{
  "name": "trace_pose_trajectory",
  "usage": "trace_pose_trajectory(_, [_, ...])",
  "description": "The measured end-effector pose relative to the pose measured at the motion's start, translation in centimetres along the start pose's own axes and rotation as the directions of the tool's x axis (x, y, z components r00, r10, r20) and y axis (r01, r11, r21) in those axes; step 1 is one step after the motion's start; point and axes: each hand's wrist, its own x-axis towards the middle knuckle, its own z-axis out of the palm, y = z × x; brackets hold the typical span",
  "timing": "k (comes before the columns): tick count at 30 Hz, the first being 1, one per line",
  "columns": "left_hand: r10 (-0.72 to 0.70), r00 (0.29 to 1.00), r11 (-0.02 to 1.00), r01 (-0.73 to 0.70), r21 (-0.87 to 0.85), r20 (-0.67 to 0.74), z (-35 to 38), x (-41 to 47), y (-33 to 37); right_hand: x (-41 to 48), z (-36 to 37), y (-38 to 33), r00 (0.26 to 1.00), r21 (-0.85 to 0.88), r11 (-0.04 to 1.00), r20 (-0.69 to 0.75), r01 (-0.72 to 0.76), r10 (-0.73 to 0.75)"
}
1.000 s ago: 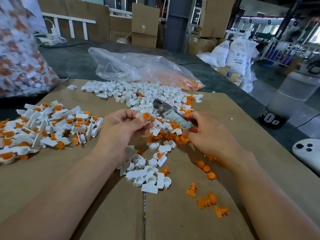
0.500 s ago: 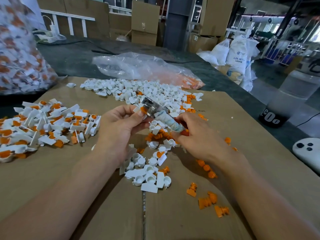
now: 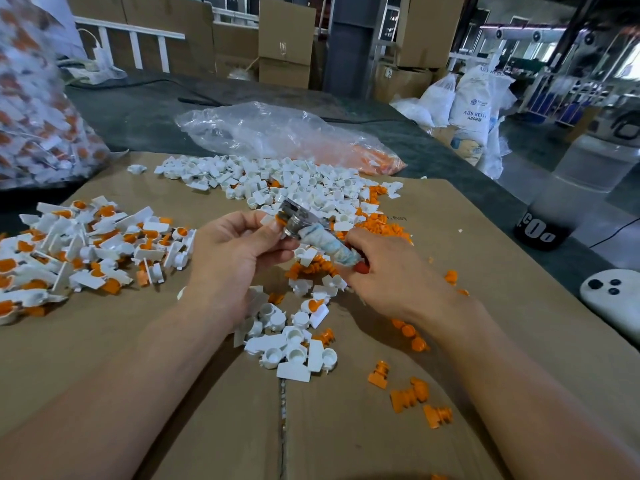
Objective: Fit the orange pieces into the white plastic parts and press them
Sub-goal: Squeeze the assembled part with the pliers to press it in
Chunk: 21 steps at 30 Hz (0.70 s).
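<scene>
Right hand [image 3: 391, 275] gripping the tool [image 3: 313, 234] has now swung it onto the white part [image 3: 269, 219] that left hand [image 3: 235, 252] pinches.

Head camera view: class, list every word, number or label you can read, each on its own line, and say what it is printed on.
"ABS RESI": on the white sack at the right rear; its end is lost in a fold, and the smaller line beneath is blurred.
Dark container base: large white characters, upside down and cut off, not surely readable.
Cardboard sheet: small print, too small to read.
Cardboard box: a mark, too blurred.
</scene>
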Motion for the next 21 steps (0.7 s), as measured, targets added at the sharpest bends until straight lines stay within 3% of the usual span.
trace_pose_trajectory(21, [-0.059, 0.994, 0.996, 0.064, 0.061, -0.091, 0.26, -0.13, 0.22, 0.29, 0.41, -0.44, 0.999, -0.052, 0.998, 0.033, -0.028, 0.029])
